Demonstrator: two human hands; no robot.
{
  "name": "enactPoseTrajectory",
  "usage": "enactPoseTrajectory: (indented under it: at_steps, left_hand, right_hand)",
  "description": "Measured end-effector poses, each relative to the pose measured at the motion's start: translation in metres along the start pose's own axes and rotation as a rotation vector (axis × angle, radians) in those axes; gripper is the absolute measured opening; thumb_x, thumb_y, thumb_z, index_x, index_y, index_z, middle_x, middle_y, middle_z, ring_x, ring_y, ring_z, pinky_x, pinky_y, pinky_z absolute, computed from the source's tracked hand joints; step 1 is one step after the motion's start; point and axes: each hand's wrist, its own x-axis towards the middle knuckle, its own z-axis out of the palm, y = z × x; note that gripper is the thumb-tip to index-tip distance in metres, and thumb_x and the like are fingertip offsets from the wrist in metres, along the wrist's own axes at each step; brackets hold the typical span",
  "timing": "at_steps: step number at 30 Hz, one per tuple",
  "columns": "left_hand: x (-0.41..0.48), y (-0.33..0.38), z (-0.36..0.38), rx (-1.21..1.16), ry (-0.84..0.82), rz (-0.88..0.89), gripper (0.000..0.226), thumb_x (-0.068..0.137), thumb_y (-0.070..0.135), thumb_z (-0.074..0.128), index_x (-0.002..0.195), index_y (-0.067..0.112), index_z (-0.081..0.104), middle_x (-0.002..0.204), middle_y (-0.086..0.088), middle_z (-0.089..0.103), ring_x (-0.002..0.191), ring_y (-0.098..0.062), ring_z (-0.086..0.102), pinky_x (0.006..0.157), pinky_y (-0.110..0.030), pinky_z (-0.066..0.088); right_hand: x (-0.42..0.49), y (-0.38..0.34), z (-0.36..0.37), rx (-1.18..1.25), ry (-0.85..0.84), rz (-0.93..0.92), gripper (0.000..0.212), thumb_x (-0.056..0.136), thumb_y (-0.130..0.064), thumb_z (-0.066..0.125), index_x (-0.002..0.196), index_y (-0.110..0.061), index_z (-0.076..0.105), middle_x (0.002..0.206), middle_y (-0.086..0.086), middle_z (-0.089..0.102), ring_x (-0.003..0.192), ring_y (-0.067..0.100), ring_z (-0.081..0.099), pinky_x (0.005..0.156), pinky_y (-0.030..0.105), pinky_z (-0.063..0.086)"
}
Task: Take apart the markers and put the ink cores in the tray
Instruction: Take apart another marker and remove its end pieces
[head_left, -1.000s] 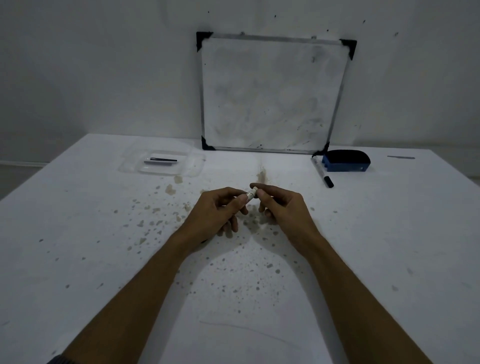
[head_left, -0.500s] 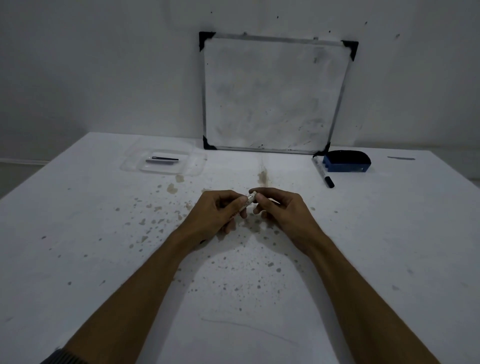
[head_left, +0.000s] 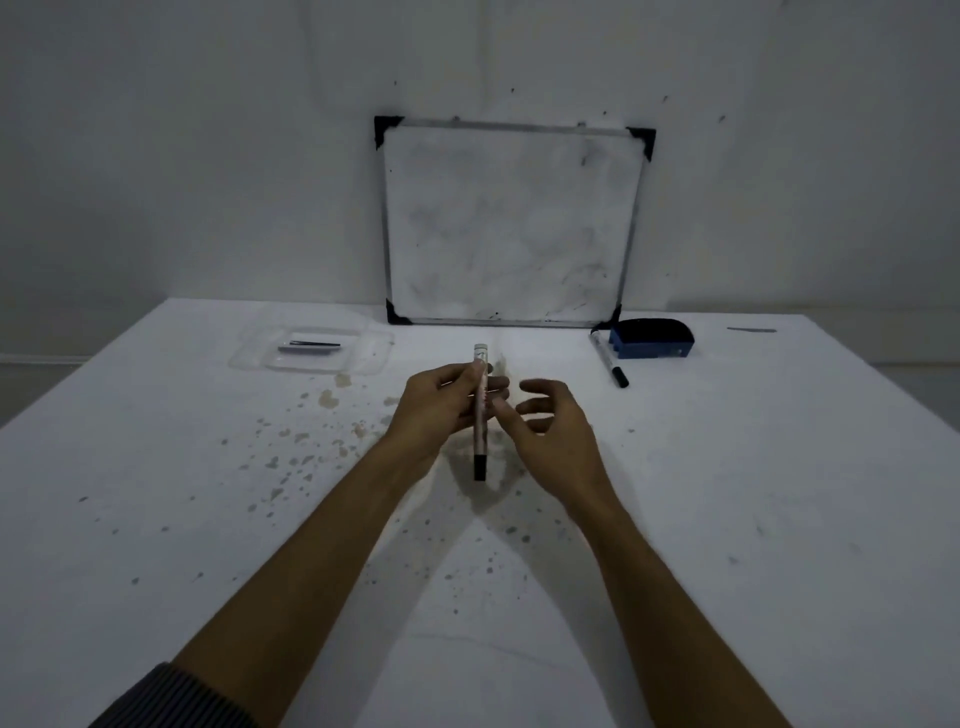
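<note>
My left hand (head_left: 441, 408) grips a white marker (head_left: 480, 415) around its middle and holds it nearly upright over the table's centre, black cap end down and pale end up. My right hand (head_left: 550, 434) hovers just right of the marker with its fingers spread and curled, holding nothing; one fingertip is close to the barrel. A clear plastic tray (head_left: 260, 358) sits at the back left with dark thin ink cores (head_left: 311, 345) lying in it. A second white marker (head_left: 608, 358) with a black cap lies at the back right.
A small whiteboard (head_left: 511, 228) leans against the wall at the table's back edge. A blue eraser (head_left: 652, 339) sits next to the second marker. A thin dark strip (head_left: 750, 329) lies far right. Brown stains speckle the white table (head_left: 182, 519).
Both hands were pinching the marker's end together. Now my right hand has let go and opened, and my left hand has turned the marker upright so its full length shows.
</note>
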Motion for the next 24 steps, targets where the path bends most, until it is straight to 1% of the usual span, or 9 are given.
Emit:
enactPoseTrajectory:
  at_steps: [2, 6, 9, 12, 16, 17, 20, 22, 24]
  left_hand:
    - [0.005, 0.004, 0.016, 0.004, -0.004, 0.012, 0.026, 0.106, 0.028, 0.06, 0.113, 0.006, 0.072, 0.104, -0.008, 0.083, 0.098, -0.022, 0.08, 0.083, -0.033, 0.065]
    - [0.016, 0.007, 0.047, -0.004, -0.024, 0.007, 0.03, 0.106, 0.026, 0.06, 0.118, 0.0, 0.068, 0.106, -0.013, 0.082, 0.098, -0.024, 0.08, 0.087, -0.036, 0.065]
    - [0.023, 0.002, 0.064, 0.018, -0.05, -0.005, 0.03, 0.108, 0.024, 0.057, 0.122, -0.001, 0.066, 0.11, -0.014, 0.081, 0.099, -0.024, 0.08, 0.088, -0.037, 0.064]
    - [0.035, -0.003, 0.076, 0.0, -0.087, -0.048, 0.03, 0.109, 0.022, 0.055, 0.124, -0.002, 0.065, 0.112, -0.015, 0.08, 0.099, -0.023, 0.08, 0.082, -0.032, 0.065]
    - [0.057, -0.01, 0.084, 0.043, -0.119, -0.077, 0.036, 0.11, 0.026, 0.052, 0.127, -0.002, 0.065, 0.112, -0.011, 0.081, 0.102, -0.021, 0.079, 0.086, -0.031, 0.063]
    - [0.063, -0.012, 0.084, 0.148, -0.105, -0.049, 0.041, 0.11, 0.032, 0.05, 0.128, -0.001, 0.066, 0.113, -0.009, 0.08, 0.103, -0.021, 0.078, 0.089, -0.031, 0.062]
    - [0.08, -0.026, 0.069, 0.691, -0.026, 0.147, 0.048, 0.108, 0.048, 0.045, 0.13, 0.011, 0.066, 0.125, -0.005, 0.074, 0.115, -0.021, 0.07, 0.099, -0.036, 0.054]
    - [0.088, -0.041, 0.05, 0.91, -0.023, 0.246, 0.042, 0.107, 0.042, 0.052, 0.135, 0.013, 0.062, 0.135, -0.005, 0.066, 0.123, -0.024, 0.063, 0.104, -0.035, 0.049]
    - [0.094, -0.054, 0.038, 1.061, -0.07, 0.357, 0.035, 0.105, 0.031, 0.059, 0.131, 0.008, 0.064, 0.134, -0.01, 0.064, 0.122, -0.028, 0.061, 0.106, -0.035, 0.046]
  right_hand:
    - [-0.003, 0.002, -0.01, -0.034, 0.06, 0.023, 0.046, 0.086, -0.056, 0.072, 0.122, -0.033, 0.056, 0.096, -0.02, 0.063, 0.075, -0.007, 0.064, 0.056, 0.007, 0.047]
    - [-0.003, 0.009, -0.032, -0.132, 0.165, -0.007, 0.029, 0.09, -0.042, 0.073, 0.112, -0.024, 0.07, 0.093, -0.015, 0.068, 0.078, -0.006, 0.063, 0.071, 0.013, 0.053]
    - [-0.001, 0.009, -0.046, -0.172, 0.195, -0.007, 0.035, 0.088, -0.054, 0.071, 0.106, -0.024, 0.074, 0.089, -0.014, 0.072, 0.074, -0.002, 0.066, 0.065, 0.01, 0.046]
    - [0.009, 0.014, -0.056, -0.27, 0.216, 0.011, 0.037, 0.087, -0.052, 0.073, 0.109, -0.023, 0.075, 0.095, -0.008, 0.075, 0.067, -0.006, 0.061, 0.062, 0.008, 0.041]
    - [0.031, 0.021, -0.065, -0.405, 0.2, 0.033, 0.036, 0.088, -0.048, 0.073, 0.111, -0.021, 0.076, 0.101, -0.004, 0.078, 0.071, 0.002, 0.063, 0.078, 0.023, 0.053]
    - [0.039, 0.022, -0.068, -0.434, 0.213, 0.034, 0.035, 0.089, -0.046, 0.073, 0.111, -0.02, 0.076, 0.102, -0.003, 0.078, 0.074, 0.005, 0.065, 0.079, 0.025, 0.052]
    - [0.066, 0.026, -0.077, -0.6, 0.312, 0.015, 0.032, 0.09, -0.044, 0.071, 0.108, -0.018, 0.076, 0.099, -0.002, 0.079, 0.082, 0.014, 0.071, 0.076, 0.026, 0.051]
    - [0.087, 0.032, -0.081, -0.758, 0.365, 0.019, 0.031, 0.09, -0.043, 0.068, 0.106, -0.018, 0.077, 0.098, 0.002, 0.079, 0.086, 0.021, 0.072, 0.08, 0.031, 0.055]
    - [0.106, 0.038, -0.081, -0.867, 0.403, 0.038, 0.031, 0.09, -0.041, 0.065, 0.106, -0.018, 0.078, 0.1, 0.005, 0.077, 0.095, 0.027, 0.068, 0.085, 0.036, 0.049]
